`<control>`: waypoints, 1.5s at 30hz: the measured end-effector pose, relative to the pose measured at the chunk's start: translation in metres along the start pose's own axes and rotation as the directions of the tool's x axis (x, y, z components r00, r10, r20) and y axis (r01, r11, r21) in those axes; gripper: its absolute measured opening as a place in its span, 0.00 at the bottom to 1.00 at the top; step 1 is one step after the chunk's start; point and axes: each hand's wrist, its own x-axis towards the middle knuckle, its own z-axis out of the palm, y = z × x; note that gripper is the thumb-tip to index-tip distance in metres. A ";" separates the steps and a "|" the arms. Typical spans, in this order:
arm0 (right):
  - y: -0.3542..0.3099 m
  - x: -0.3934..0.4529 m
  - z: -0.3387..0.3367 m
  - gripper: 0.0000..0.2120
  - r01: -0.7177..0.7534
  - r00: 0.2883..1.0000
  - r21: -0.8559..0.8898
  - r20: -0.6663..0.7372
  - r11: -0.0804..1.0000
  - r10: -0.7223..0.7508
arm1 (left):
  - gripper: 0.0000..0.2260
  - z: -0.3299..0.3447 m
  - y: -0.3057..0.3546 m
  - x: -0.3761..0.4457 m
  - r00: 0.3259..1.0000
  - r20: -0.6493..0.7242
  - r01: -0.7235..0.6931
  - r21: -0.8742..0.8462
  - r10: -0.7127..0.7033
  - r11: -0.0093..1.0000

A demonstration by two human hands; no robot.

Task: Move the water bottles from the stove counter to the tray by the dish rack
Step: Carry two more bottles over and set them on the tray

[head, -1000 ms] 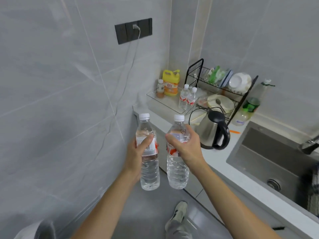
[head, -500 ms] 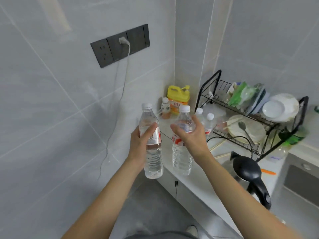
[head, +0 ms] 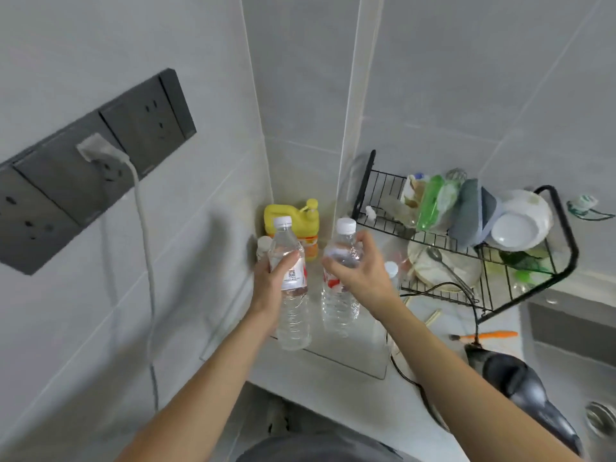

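Both bottles have closed in on the corner since the earlier frame and now hang over the clear tray [head: 346, 363] at centre frame. Left hand [head: 270, 284] is wrapped around the left bottle [head: 290, 295], right hand [head: 358, 274] clamps the right bottle [head: 338, 295] near its shoulder; both upright, long axis vertical, bases just above the tray's near part. Straight down should do it. Tray already holds a yellow jug [head: 293, 216] and small bottles (some hidden behind hands), dish rack [head: 466, 248] just right.
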 end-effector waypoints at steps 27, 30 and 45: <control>0.075 0.057 0.043 0.25 0.033 0.999 -0.441 0.044 0.897 -0.015 | 0.17 -0.024 -0.078 0.099 0.999 0.050 -0.045 0.781 0.009 0.623; 0.080 0.053 0.047 0.25 0.007 1.000 -0.411 0.020 0.912 0.001 | 0.21 -0.021 -0.076 0.102 1.000 0.027 -0.024 0.791 0.004 0.611; 0.050 0.050 0.035 0.17 0.143 0.988 -0.874 0.153 0.464 -0.015 | 0.18 -0.035 -0.052 0.109 0.905 0.408 -0.409 0.759 0.120 0.507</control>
